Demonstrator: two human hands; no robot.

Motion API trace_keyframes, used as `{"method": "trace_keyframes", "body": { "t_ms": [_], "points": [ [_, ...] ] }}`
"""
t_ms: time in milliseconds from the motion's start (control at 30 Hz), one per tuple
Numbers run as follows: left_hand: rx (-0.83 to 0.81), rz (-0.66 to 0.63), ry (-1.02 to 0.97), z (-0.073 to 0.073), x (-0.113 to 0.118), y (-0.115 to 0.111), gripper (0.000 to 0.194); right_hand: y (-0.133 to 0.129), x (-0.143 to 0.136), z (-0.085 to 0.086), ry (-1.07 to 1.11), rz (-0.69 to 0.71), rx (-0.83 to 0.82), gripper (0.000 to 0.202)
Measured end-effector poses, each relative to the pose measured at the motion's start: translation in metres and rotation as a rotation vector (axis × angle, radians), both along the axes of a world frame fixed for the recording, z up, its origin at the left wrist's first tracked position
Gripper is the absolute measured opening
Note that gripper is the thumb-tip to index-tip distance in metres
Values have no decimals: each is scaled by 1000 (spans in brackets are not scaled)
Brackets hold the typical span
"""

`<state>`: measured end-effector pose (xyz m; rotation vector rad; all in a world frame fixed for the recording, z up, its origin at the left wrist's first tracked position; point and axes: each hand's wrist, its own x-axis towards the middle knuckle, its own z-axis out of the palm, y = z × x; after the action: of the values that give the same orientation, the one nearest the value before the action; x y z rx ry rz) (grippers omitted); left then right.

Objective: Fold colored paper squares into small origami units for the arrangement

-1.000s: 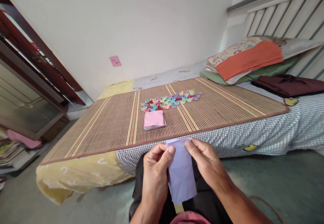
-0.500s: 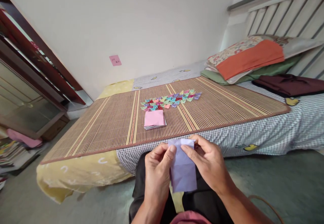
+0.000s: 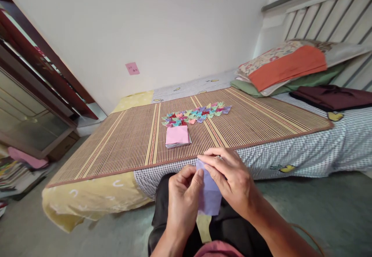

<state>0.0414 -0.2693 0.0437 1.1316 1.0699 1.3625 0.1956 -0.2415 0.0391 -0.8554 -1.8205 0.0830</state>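
A creased sheet of purple paper [image 3: 210, 195] hangs between my two hands, above my lap. My left hand [image 3: 183, 195] pinches its left edge near the top, thumb in front. The fingers of my right hand [image 3: 232, 177] close over the upper edge, thumb on the near face, and cover the top right corner. Just beyond the hands, a stack of square paper [image 3: 177, 135] with a pink sheet on top lies on the striped mat [image 3: 130, 140]. Small folded paper pieces [image 3: 200, 113] in many colours stand in rows behind the stack.
The mat covers a bed with a checked sheet [image 3: 293, 152] and a yellow cloth [image 3: 95, 199] over its left front. Pillows [image 3: 290, 65] and a folded maroon cloth [image 3: 334, 97] lie at the right. A pink note [image 3: 132, 68] is on the wall.
My right hand has moved left along the paper's top edge, its fingers now reaching over toward my left thumb. Less of the paper's upper part shows. My left hand keeps its pinch.
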Motion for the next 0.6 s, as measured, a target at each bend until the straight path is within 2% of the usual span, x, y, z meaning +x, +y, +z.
{"method": "trace_keyframes", "body": {
  "t_ms": [100, 167, 300, 400, 500, 600],
  "points": [
    [-3, 1, -17, -2, 1, -1, 37, 0, -2, -5, -17, 0, 9, 29],
    [6, 27, -10, -3, 1, -2, 34, -1, -2, -6, 32, 23, -40, 28],
    [44, 55, 41, -4, 2, -4, 29, -4, -1, 2, 215, 134, -336, 15],
    [68, 42, 59, -2, 3, -4, 26, -4, 2, 8, 289, 189, -486, 18],
    [38, -5, 7, 0, 3, -3, 27, -5, 3, 10, 323, 174, -506, 19],
    [-25, -34, -29, 1, 0, 1, 34, -6, 1, 11, 325, 144, -422, 20]
  ]
}}
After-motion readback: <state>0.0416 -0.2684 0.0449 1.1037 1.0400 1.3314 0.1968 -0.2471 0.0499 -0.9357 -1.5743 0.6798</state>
